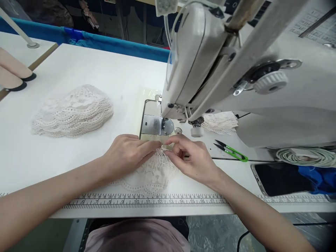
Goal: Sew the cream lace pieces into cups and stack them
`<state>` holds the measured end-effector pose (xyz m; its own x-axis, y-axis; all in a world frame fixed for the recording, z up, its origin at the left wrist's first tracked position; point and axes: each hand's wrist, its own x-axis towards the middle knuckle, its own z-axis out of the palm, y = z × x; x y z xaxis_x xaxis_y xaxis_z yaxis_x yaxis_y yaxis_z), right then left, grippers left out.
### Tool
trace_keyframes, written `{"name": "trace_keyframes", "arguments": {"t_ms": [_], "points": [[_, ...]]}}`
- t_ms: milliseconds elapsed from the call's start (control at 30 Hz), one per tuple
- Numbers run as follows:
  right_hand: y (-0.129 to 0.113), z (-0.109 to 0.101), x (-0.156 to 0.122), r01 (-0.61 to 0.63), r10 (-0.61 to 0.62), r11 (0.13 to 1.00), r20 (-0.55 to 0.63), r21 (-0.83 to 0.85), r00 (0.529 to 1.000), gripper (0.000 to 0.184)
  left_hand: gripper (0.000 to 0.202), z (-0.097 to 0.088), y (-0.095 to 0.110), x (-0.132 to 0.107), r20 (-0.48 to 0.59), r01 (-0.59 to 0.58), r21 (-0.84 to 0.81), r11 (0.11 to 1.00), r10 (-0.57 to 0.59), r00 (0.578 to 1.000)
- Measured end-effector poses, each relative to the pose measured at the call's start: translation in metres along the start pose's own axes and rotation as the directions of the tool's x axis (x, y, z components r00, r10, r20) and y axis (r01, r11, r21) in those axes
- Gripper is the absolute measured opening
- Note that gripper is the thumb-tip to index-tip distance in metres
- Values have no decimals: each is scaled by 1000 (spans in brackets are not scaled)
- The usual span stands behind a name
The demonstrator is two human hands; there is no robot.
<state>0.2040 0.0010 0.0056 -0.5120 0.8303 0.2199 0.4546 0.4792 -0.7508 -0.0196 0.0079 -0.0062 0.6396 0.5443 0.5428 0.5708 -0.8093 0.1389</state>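
Observation:
A cream lace piece (151, 173) with scalloped, eyelet edging lies gathered in front of the sewing machine (195, 59). My left hand (131, 152) rests on its upper left part, fingers pressed together on the lace near the gathered edge. Between the thumb and index finger of my right hand (187, 154), a small pale bit of the lace edge is pinched. Both hands meet just on the near side of the metal needle plate (152, 124). The lace under my left palm is hidden.
A stack of lace pieces (75, 112) lies on the left, and more lace (220, 122) sits behind the needle area. Green thread snips (232, 151), a phone (280, 178) and a coiled cord (306, 156) are on the right. A ruler strip (147, 202) runs along the table's front edge.

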Motion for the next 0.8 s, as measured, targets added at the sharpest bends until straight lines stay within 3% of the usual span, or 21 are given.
{"name": "trace_keyframes", "arguments": {"t_ms": [167,467,800], "points": [[0,3,-2,92,-95,993,-28,-78,995,16,17,-1,3,1,1,-10,3,1000,10,1000],[0,3,-2,107,-111,992,-53,-69,992,15,32,0,3,-2,29,-42,-10,999,42,999],[0,4,-3,122,-130,989,-95,-87,987,10,22,0,4,1,3,-38,-11,999,38,999]]}}
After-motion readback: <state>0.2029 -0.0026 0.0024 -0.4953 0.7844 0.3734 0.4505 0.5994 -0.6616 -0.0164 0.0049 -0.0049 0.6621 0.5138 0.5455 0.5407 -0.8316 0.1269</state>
